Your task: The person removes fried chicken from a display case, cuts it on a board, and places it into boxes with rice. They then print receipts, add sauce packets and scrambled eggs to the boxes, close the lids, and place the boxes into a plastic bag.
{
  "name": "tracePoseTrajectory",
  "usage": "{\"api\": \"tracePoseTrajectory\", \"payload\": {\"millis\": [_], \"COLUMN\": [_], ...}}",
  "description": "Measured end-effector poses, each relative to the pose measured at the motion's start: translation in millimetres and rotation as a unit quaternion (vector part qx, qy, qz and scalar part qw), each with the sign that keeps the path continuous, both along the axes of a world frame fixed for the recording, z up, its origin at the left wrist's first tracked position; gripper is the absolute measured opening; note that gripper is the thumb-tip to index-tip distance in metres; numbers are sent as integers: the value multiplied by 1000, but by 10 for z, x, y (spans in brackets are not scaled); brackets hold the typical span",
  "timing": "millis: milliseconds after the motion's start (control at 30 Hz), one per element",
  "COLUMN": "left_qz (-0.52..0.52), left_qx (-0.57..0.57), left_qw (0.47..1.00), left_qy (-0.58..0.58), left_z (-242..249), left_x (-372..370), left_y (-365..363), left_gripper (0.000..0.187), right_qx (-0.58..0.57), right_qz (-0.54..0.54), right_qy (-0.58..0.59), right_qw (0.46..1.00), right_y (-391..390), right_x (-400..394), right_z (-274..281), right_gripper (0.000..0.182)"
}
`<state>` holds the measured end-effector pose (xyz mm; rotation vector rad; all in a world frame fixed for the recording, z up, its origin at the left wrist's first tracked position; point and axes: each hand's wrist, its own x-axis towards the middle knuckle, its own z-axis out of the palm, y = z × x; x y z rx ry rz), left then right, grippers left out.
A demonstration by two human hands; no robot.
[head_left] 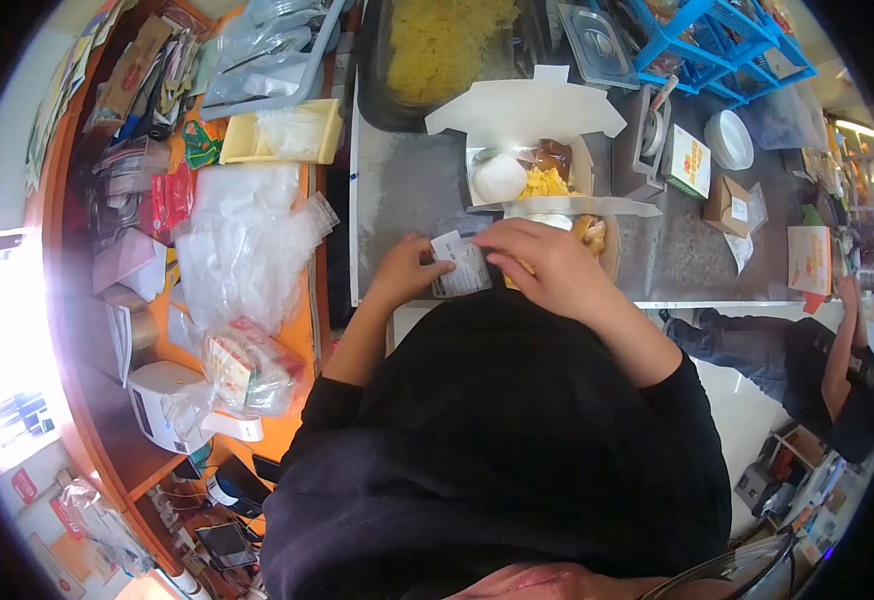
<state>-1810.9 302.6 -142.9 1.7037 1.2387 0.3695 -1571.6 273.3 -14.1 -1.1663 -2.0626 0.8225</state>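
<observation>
A: What are the hands doing?

B: The left hand [405,268] pinches the near left edge of a small printed slip [462,265], thumb on top. The right hand [547,265] is curled over the slip's right end, fingers bent down onto it, so both hands grasp it. The slip sits at the near edge of the steel counter [407,180], just in front of the person's dark-sleeved chest.

A: What is close by?

B: Touching the right hand is a food box [597,232] that hand partly hides. Just behind it stands an open white carton [527,165] holding a white mound and yellow food. A person in dark clothes stands to the right, well apart.

A: How should the slip be handled well?

B: I judge it needs a light, flat hold at both ends, kept clear of the food so the paper stays clean and uncreased
</observation>
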Motion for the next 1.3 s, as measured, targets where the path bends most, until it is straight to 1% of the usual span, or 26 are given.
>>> {"api": "tracePoseTrajectory", "payload": {"millis": [33, 67, 133, 200, 233, 267, 300, 333, 367, 400, 433, 467, 533, 567, 633, 667, 733, 767, 800, 867, 900, 933, 1033, 1133, 1233, 1300], "left_qz": [6, 12, 23, -30, -56, -28, 0, 27, 76, 123, 168, 191, 167, 154, 85, 51, 36, 28, 24, 14, 3, -9, -31, -44, -27, -19], "left_qx": [68, 8, -115, -135, -144, -124, -105, -85, 3, 91, 179, 321, 253, 218, 220, 218, 253, 272, 281, 299, 299, 300, 294, 308, 315, 315], "left_qw": [995, 994, 975, 976, 975, 985, 992, 996, 997, 988, 969, 913, 938, 949, 943, 937, 910, 893, 896, 902, 901, 900, 899, 895, 891, 889], "left_qy": [-72, -111, -187, -170, -161, -115, -69, -21, -5, 11, 27, 164, 165, 166, 234, 267, 328, 358, 342, 310, 314, 318, 324, 319, 326, 331], "left_z": [-36, -65, 437, 712, 810, 892, 958, 981, 911, 770, 641, 555, 366, 239, -221, -368, -426, -447, -447, -446, -431, -397, -356, -357, -377, -349], "left_x": [-27, -95, -155, -334, -426, -500, -566, -598, -587, -545, -487, -391, -221, -158, -74, -59, -50, -60, -90, -183, -214, -235, -241, -190, -119, -75], "left_y": [-35, -59, -44, 39, 104, 171, 248, 307, 347, 370, 368, 302, 86, -8, -178, -233, -267, -254, -201, -21, 75, 199, 537, 762, 880, 916], "left_gripper": [30, 29, 27, 26, 26, 28, 31, 33, 36, 39, 43, 49, 53, 56, 63, 67, 72, 74, 74, 74, 74, 73, 71, 68, 68, 67], "right_qx": [-18, 6, 44, 66, 8, -50, -173, -294, -350, -403, -417, -428, -378, -393, -424, -451, -499, -384, -259, -107, -85, -62, -114, -25, -25, -16], "right_qz": [-7, -15, -11, 36, 62, 84, 95, 104, 52, -1, -45, -90, -159, -181, -224, -232, -244, -255, -259, -183, -106, -30, -18, -118, -189, -209], "right_qy": [13, 11, 3, -11, -21, -33, -45, -57, 13, 83, 98, 114, 37, 54, 86, 129, 211, 143, 73, 1, 1, 0, 36, -33, -119, -195], "right_qw": [1000, 1000, 999, 997, 998, 995, 979, 948, 935, 912, 903, 892, 911, 900, 873, 852, 805, 876, 927, 977, 991, 998, 993, 992, 974, 958], "right_y": [0, -1, 1, 57, 95, 132, 159, 175, 165, 128, 104, 81, 93, 106, 105, 94, 89, 45, -60, -155, -149, -157, -278, -396, -493, -539], "right_x": [-62, -135, -251, -307, -341, -374, -434, -500, -594, -709, -781, -854, -931, -938, -935, -954, -992, -998, -996, -869, -686, -531, -277, -113, 60, 45], "right_z": [-31, -76, -166, -241, -245, -249, -237, -229, -392, -740, -1003, -1258, -1569, -1652, -1756, -1749, -1664, -1617, -1567, -1250, -828, -527, -240, -195, -340, -371], "right_gripper": [29, 30, 32, 31, 31, 31, 32, 33, 35, 36, 37, 39, 40, 42, 46, 47, 51, 51, 52, 47, 42, 38, 23, 14, 19, 26]}}
